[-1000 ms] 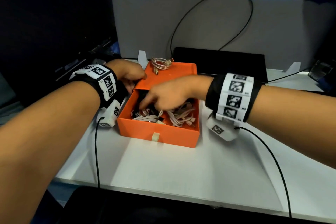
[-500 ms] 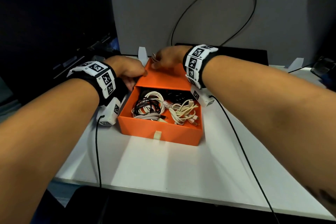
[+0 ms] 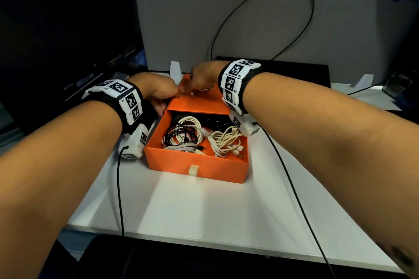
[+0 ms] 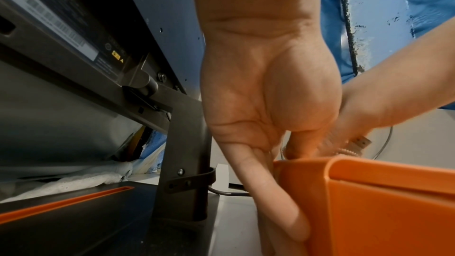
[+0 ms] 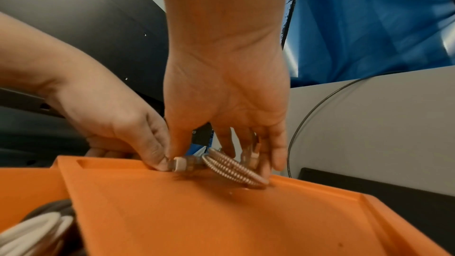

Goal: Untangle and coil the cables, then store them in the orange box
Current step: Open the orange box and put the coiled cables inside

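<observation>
The orange box [image 3: 197, 166] stands on the white table with its drawer pulled out toward me. Several coiled white, black and grey cables [image 3: 192, 133] lie in the drawer. On the box's flat top [image 5: 221, 221], at the back edge, lies a coiled pink-and-white braided cable [image 5: 234, 170]. My right hand [image 5: 219, 155] reaches down over it, thumb and fingers curled round the coil. My left hand [image 4: 283, 164] grips the box's back left corner, fingers along the side wall and thumb on top, its tip beside the cable's white connector [image 5: 179, 163].
A dark monitor [image 3: 56, 29] stands at the left and a grey partition [image 3: 249, 29] behind, with a black wire [image 3: 301, 29] looping over it. A flat black device [image 3: 294, 72] lies behind the box. Thin black wrist-camera leads [image 3: 120, 188] trail over the white table [image 3: 204, 210].
My right hand left the drawer and moved up and back to the box's top, where it now holds the braided coil. My left hand stayed at the box's corner.
</observation>
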Action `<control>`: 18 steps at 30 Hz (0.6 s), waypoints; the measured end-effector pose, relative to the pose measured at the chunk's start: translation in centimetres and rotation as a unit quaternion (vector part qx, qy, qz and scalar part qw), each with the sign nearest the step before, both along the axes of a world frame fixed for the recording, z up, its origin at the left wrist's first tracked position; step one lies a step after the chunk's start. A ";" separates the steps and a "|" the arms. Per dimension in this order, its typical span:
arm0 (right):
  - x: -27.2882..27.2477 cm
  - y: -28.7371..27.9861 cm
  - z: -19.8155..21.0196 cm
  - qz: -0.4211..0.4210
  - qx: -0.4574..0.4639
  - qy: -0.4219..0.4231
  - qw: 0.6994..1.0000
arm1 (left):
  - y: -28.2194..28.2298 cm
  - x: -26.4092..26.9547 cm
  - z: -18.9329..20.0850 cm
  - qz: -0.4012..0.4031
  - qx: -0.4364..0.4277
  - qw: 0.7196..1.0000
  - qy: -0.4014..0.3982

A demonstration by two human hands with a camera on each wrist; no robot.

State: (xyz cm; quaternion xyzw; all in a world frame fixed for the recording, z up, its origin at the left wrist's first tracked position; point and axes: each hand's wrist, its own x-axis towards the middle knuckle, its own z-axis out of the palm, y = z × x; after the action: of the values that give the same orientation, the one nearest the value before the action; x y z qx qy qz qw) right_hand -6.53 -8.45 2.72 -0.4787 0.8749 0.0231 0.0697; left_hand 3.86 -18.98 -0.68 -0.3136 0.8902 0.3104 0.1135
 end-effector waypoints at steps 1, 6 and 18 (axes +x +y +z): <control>0.0 0.0 -0.1 0.005 0.013 0.017 1.000 | -0.1 0.0 0.0 0.002 0.001 1.000 0.000; -0.3 1.5 0.0 0.015 0.072 0.110 0.991 | -0.3 0.0 -0.1 0.007 0.004 1.000 0.001; 4.8 12.6 3.0 0.132 -0.165 -0.030 0.977 | -0.2 0.1 0.0 0.008 -0.005 1.000 -0.005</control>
State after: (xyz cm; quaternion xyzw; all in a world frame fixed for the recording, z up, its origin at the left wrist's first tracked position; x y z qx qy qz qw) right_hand -1.74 4.12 5.69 -0.5955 0.7931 -0.1270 0.0126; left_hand 3.91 -19.17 -0.66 -0.3231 0.8887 0.3047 0.1140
